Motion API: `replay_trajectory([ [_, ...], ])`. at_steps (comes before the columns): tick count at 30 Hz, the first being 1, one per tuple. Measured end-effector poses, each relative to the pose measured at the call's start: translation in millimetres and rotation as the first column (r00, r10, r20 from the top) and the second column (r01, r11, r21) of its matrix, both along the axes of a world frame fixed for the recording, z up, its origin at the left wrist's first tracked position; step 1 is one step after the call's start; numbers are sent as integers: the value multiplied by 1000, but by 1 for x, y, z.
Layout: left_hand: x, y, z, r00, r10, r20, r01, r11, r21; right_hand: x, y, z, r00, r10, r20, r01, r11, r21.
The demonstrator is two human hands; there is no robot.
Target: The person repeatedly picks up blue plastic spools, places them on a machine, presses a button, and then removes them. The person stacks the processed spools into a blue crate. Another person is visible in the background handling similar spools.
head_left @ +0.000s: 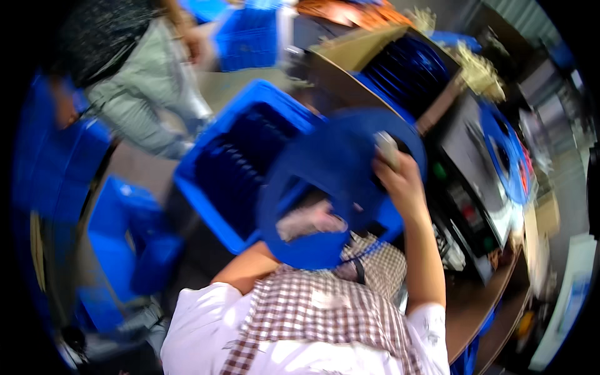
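A large blue plastic reel (306, 159), round with cut-out windows, is tilted up in front of my chest. My right hand (400, 175) is at its upper right side, fingers closed round a small pale piece (387, 149) too blurred to name. My left forearm passes behind the reel, and my left hand (315, 220) shows through a lower window. Motion smears its fingers, so its grip cannot be made out. Just beyond the reel's left edge stands a blue crate (215, 215) with dark blue reels standing in a row inside.
An open cardboard box (347, 47) of dark blue reels stands ahead. To its right is a dark machine (465, 200), with another blue reel (505, 153) beside it. Blue bins (119, 231) are at left. Another person in grey trousers (147, 87) stands at the far left.
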State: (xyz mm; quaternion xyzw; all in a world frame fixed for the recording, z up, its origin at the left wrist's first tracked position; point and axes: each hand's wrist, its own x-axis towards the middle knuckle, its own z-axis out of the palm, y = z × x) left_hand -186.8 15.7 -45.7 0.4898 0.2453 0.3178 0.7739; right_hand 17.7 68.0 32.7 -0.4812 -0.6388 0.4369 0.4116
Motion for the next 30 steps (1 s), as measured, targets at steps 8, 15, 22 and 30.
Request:
replay_trajectory([
  [8,-29,6,3,798,47,601,233,895,-379,8,9,29,886,153,-438,-157,987,28],
  [15,-19,-2,-40,742,101,662,446,664,-600,10,-36,39,962,56,-268,-15,988,152],
  [22,5,-8,-50,985,-94,142,132,949,-286,21,-36,23,989,-4,-146,62,916,397],
  [30,7,-2,-44,662,275,698,605,353,-713,21,-38,15,994,-92,-68,112,887,448],
])
